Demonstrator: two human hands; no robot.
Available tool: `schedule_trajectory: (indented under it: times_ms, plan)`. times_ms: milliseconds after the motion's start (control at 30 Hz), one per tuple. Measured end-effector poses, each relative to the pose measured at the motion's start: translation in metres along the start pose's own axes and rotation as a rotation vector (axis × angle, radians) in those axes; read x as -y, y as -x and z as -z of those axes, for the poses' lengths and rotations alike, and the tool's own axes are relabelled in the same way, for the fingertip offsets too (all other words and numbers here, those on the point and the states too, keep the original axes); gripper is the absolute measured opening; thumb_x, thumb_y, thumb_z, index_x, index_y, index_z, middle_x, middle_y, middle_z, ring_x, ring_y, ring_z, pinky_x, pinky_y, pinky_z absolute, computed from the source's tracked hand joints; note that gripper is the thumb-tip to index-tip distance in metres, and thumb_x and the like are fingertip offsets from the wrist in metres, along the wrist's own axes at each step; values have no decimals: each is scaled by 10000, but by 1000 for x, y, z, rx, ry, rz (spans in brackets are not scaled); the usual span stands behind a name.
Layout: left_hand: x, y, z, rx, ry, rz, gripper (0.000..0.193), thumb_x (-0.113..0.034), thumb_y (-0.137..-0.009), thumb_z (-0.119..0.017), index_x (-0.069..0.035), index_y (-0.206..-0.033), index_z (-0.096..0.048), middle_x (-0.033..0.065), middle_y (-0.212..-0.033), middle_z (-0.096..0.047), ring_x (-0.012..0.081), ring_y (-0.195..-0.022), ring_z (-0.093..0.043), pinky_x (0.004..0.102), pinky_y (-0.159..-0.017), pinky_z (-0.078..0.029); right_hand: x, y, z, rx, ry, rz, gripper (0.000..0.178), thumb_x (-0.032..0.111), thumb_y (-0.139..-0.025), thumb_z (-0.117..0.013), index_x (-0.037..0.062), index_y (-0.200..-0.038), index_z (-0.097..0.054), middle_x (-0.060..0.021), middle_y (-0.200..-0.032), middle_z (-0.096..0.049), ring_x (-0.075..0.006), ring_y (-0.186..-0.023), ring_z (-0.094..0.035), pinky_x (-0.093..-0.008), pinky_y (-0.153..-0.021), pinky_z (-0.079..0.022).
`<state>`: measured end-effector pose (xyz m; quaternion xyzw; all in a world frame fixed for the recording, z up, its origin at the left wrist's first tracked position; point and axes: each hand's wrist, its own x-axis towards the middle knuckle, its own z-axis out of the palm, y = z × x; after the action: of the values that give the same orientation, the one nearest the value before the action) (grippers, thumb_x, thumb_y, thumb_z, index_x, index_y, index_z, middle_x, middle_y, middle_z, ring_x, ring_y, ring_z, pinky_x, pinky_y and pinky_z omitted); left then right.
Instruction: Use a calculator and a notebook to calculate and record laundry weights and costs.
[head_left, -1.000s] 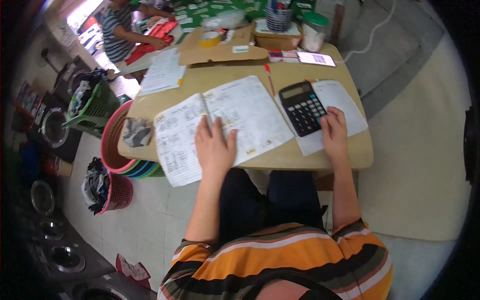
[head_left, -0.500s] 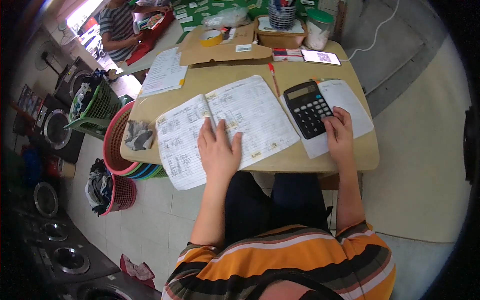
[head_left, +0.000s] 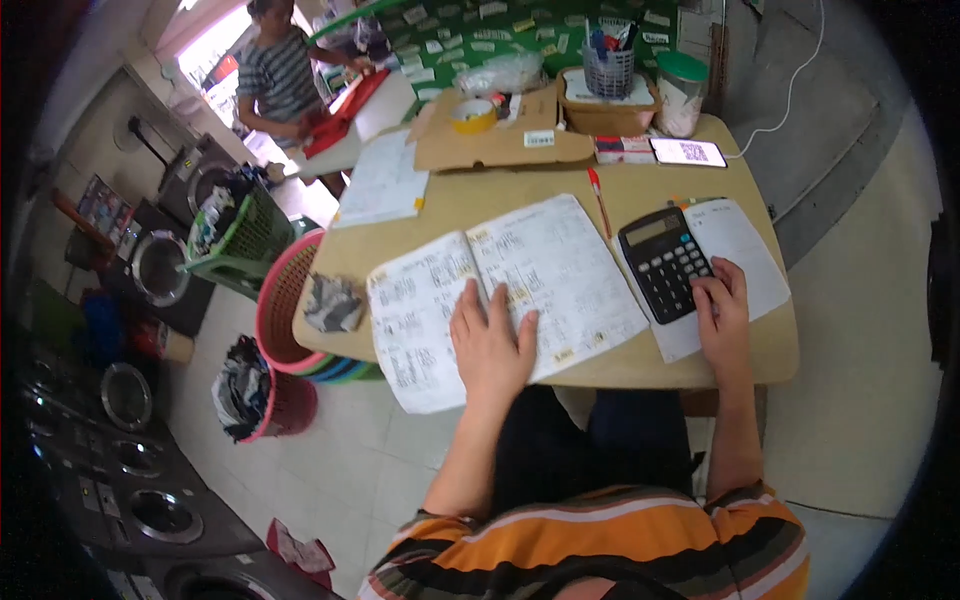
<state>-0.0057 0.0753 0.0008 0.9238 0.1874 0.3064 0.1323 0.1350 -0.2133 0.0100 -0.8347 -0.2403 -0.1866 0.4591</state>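
Note:
An open notebook (head_left: 590, 270) filled with handwriting lies across the near part of the table. My left hand (head_left: 490, 345) rests flat on it near the fold, fingers spread and holding nothing. To the right, a black calculator (head_left: 665, 265) sits on a white sheet of paper (head_left: 745, 255). My right hand (head_left: 725, 315) is at the calculator's lower right, its bent fingers touching the keys or the edge there; it grips nothing that I can see. Between notebook and calculator lies a red-capped pen (head_left: 598, 200).
Behind the notebook are flattened cardboard (head_left: 500, 150), yellow tape (head_left: 474, 115), a phone (head_left: 688, 152), a green-lidded jar (head_left: 680, 95) and a pen cup (head_left: 608, 72). A grey crumpled cloth (head_left: 333, 303) lies at left. Laundry baskets (head_left: 285, 300) stand beside the table; another person handles red cloth (head_left: 345, 115).
The view has shifted, so the table and both hands appear farther right and lower. Both hands keep nearly the same places on the notebook and calculator. The other person's red cloth has changed position.

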Motion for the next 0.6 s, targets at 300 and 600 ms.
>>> schedule_trajectory:
  times_ms: [300, 600]
  plan:
    - [-5, 3, 7, 51, 1, 5, 540, -375, -938, -686, -44, -1357, -604, 326, -1495, -412, 494, -1368, -403, 553, -1140, -331, 6, -1, 7, -9, -12, 53, 127, 59, -980, -627, -40, -1038, -680, -214, -1320, -526, -351, -1196, -567, -410, -1029, -468]
    - [-6, -5, 9, 57, -28, 20, 555, -396, -917, -704, -59, -1348, -611, 317, -1468, -442, 487, -1343, -423, 556, -1121, -340, 12, -10, 3, 1, -68, -80, 108, 51, -990, -616, -32, -1021, -678, -179, -1328, -531, -305, -1193, -564, -363, -955, -501]
